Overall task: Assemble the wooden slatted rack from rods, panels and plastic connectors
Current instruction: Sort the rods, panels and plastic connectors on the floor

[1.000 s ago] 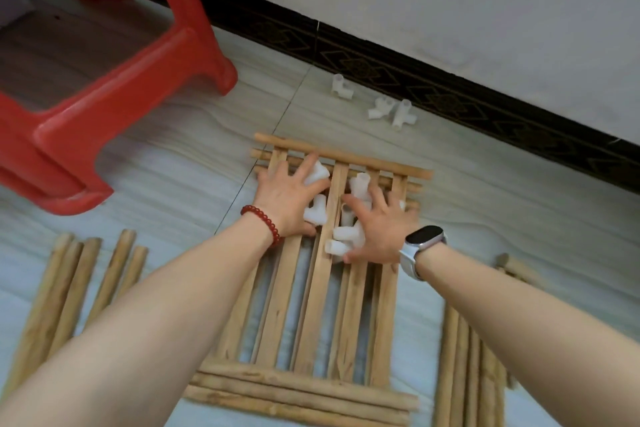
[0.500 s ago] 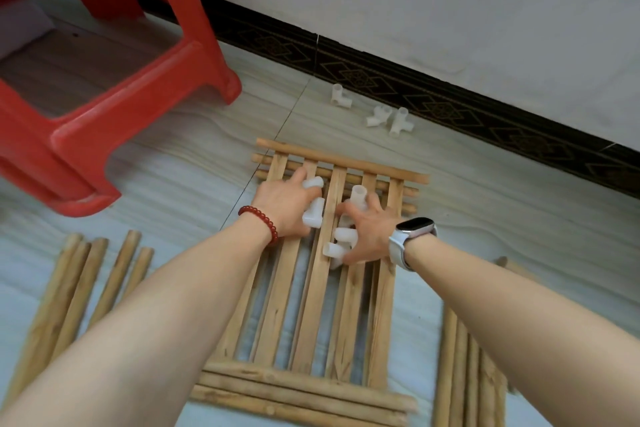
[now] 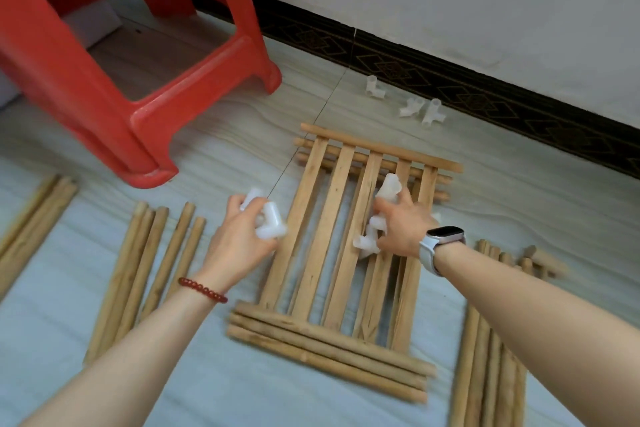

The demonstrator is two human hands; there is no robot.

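Left fingers: curled round a cluster of white plastic connectors (image 3: 265, 224); the left hand (image 3: 239, 246) holds them just off the left edge of the slatted panels (image 3: 341, 243).
Right fingers: curled round a second cluster of connectors (image 3: 379, 215); the right hand (image 3: 403, 229) holds it over the middle slats, with some pieces possibly touching the wood.
Reason for grip: judged to be gathering the loose fittings off the panels, so the panels can be handled and the fittings kept within reach.
Slatted panels: stacked flat on the floor, end rods at the near and far edges; not yet joined to any upright.
Loose rods: one bundle (image 3: 152, 270) left of the panels, another (image 3: 491, 340) right, a third (image 3: 31, 218) at the far left; sorted in parallel groups, likely for easy picking.
Spare connectors: three pieces (image 3: 415, 106) on the floor near the wall, well apart from the panels.
Containers: none visible; all parts lie on bare floor.
Red stool (image 3: 114, 73): stands at the upper left, beside the work area.
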